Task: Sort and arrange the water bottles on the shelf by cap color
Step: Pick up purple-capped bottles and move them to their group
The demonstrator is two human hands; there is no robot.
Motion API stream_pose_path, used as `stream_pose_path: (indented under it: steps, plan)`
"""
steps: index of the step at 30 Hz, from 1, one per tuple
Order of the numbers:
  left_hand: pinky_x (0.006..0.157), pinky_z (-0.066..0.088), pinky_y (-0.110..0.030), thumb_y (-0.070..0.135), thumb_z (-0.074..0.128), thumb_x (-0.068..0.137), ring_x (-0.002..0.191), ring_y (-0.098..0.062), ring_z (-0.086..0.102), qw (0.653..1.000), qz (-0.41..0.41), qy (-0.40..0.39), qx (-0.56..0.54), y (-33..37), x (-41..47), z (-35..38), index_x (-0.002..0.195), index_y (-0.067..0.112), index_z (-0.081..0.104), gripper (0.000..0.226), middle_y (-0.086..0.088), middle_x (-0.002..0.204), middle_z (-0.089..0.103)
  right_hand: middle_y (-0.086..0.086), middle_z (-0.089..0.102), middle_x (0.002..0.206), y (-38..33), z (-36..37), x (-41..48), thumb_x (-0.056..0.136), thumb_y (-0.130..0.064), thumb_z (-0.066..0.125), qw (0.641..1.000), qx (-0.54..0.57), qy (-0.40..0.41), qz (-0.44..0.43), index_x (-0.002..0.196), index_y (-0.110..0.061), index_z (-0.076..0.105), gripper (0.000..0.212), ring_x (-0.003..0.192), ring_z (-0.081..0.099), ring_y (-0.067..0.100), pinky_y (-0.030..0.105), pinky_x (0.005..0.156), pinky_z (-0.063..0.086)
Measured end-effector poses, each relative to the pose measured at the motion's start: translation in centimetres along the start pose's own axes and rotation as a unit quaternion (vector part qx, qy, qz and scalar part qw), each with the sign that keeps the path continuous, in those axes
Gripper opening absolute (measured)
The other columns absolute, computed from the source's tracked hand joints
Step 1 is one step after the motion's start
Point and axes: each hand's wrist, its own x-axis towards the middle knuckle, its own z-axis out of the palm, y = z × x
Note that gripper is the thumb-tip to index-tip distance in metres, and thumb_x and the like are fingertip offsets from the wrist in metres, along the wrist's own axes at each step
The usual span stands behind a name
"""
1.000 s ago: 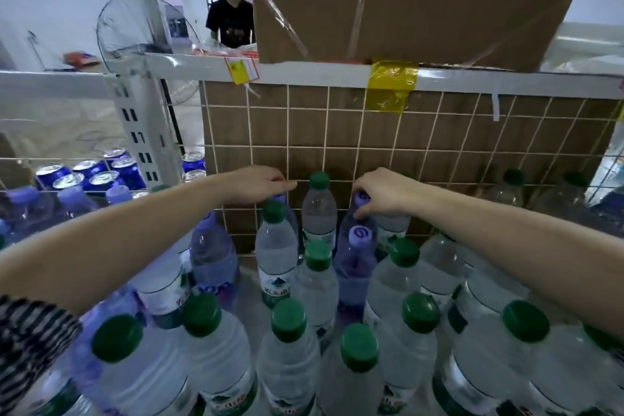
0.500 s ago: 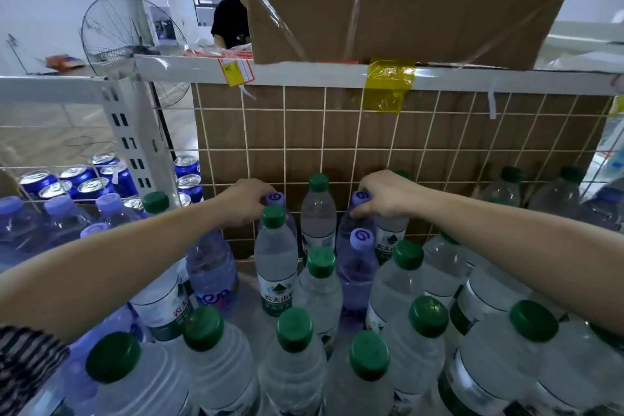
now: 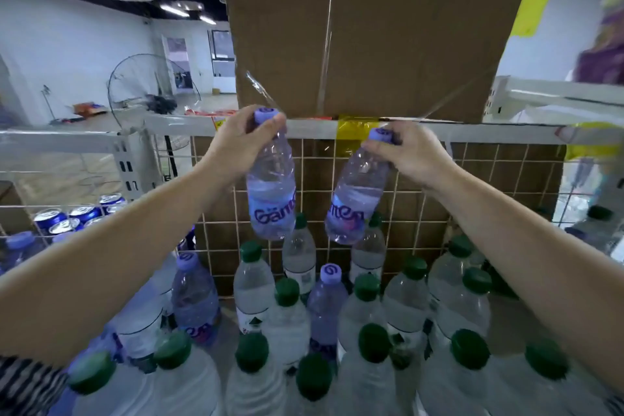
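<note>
We found the shelf (image 3: 225, 318) crowded with upright water bottles in front of its wire grid (image 3: 418, 213). Green-capped bottles (image 3: 252, 284) filled most of the space before the grid, two of them close against it. A purple-capped bottle (image 3: 328, 300) stood among them before the grid's middle, and a second purple-capped bottle (image 3: 195, 294) before its left edge. Left of the grid, blue cans (image 3: 81, 213) stood clustered.
</note>
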Motion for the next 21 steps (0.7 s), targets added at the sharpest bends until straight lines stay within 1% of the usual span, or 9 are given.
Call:
stream_pose_path:
  steps: [2, 5, 8, 10, 12, 13, 15, 18, 21]
  plan:
    - [0.061, 0.053, -0.018, 0.039, 0.057, 0.096, 0.07, -0.004, 0.067, 0.998, 0.007, 0.027, -0.052, 2.4, 0.0, 1.1, 0.093, 0.022, 0.06, 0.017, 0.005, 0.085, 0.071, 0.01, 0.072, 0.087, -0.7, -1.6, -0.2, 0.084, -0.036, 0.074, 0.995, 0.076, 0.056, -0.026, 0.094, -0.014, 0.067, 0.026, 0.079, 0.069, 0.026, 0.043, 0.072, 0.055]
    - [0.065, 0.058, -0.028, 0.04, 0.056, 0.096, 0.073, -0.013, 0.069, 0.994, 0.036, 0.024, -0.096, 5.5, -0.6, 2.5, 0.091, 0.024, 0.056, 0.016, -0.002, 0.091, 0.074, 0.011, 0.072, 0.091, -1.8, -3.8, -0.8, 0.085, -0.033, 0.072, 0.979, 0.174, 0.095, -0.056, 0.097, -0.022, 0.065, 0.018, 0.083, 0.069, 0.023, 0.042, 0.075, 0.056]
    - [0.075, 0.059, -0.045, 0.041, 0.057, 0.095, 0.076, -0.021, 0.069, 0.992, 0.048, 0.019, -0.113, 8.4, -1.8, 3.7, 0.089, 0.024, 0.053, 0.018, -0.002, 0.083, 0.072, 0.011, 0.072, 0.097, -3.0, -5.4, -1.9, 0.09, -0.03, 0.065, 0.957, 0.257, 0.102, -0.083, 0.102, -0.018, 0.061, 0.017, 0.085, 0.068, 0.019, 0.041, 0.08, 0.055]
    - [0.079, 0.057, -0.051, 0.045, 0.059, 0.091, 0.076, -0.026, 0.068, 0.99, 0.056, 0.026, -0.125, 10.2, -3.1, 4.5, 0.087, 0.025, 0.053, 0.021, -0.003, 0.079, 0.07, 0.009, 0.072, 0.099, -3.8, -6.2, -3.1, 0.093, -0.032, 0.059, 0.945, 0.295, 0.103, -0.097, 0.099, -0.023, 0.057, 0.012, 0.087, 0.068, 0.022, 0.047, 0.084, 0.055]
    - [0.07, 0.059, -0.046, 0.049, 0.059, 0.086, 0.071, -0.024, 0.068, 0.99, 0.07, 0.037, -0.118, 12.1, -4.7, 5.2, 0.084, 0.024, 0.054, 0.025, -0.002, 0.075, 0.07, 0.01, 0.072, 0.096, -4.4, -7.3, -4.7, 0.093, -0.037, 0.055, 0.939, 0.31, 0.103, -0.108, 0.097, -0.024, 0.054, 0.013, 0.085, 0.068, 0.029, 0.05, 0.083, 0.055]
    - [0.063, 0.06, -0.04, 0.049, 0.06, 0.085, 0.068, -0.022, 0.068, 0.989, 0.073, 0.039, -0.118, 13.1, -5.6, 5.5, 0.082, 0.024, 0.055, 0.026, -0.002, 0.073, 0.069, 0.012, 0.072, 0.093, -4.7, -7.9, -5.6, 0.093, -0.038, 0.055, 0.936, 0.321, 0.097, -0.109, 0.095, -0.024, 0.053, 0.014, 0.082, 0.067, 0.031, 0.05, 0.08, 0.056]
    - [0.056, 0.056, -0.03, 0.046, 0.059, 0.087, 0.063, -0.017, 0.068, 0.989, 0.069, 0.042, -0.125, 14.8, -7.6, 5.9, 0.08, 0.022, 0.055, 0.026, -0.001, 0.07, 0.069, 0.018, 0.069, 0.088, -5.2, -9.1, -7.6, 0.092, -0.037, 0.056, 0.93, 0.345, 0.079, -0.103, 0.093, -0.023, 0.054, 0.014, 0.075, 0.067, 0.029, 0.045, 0.071, 0.058]
    - [0.056, 0.054, -0.026, 0.039, 0.055, 0.093, 0.058, -0.014, 0.065, 0.99, 0.067, 0.036, -0.119, 16.6, -11.3, 6.2, 0.079, 0.017, 0.054, 0.026, 0.001, 0.065, 0.067, 0.018, 0.066, 0.08, -5.8, -10.2, -11.0, 0.092, -0.031, 0.057, 0.924, 0.371, 0.045, -0.086, 0.089, -0.019, 0.057, 0.012, 0.068, 0.065, 0.023, 0.034, 0.06, 0.054]
    - [0.059, 0.055, -0.031, 0.036, 0.054, 0.095, 0.062, -0.019, 0.065, 0.989, 0.043, 0.036, -0.139, 17.0, -15.6, 6.2, 0.087, 0.01, 0.055, 0.028, -0.005, 0.071, 0.067, 0.022, 0.063, 0.082, -6.0, -9.7, -14.6, 0.092, -0.028, 0.057, 0.917, 0.391, -0.004, -0.075, 0.087, -0.014, 0.059, 0.015, 0.071, 0.062, 0.03, 0.037, 0.065, 0.053]
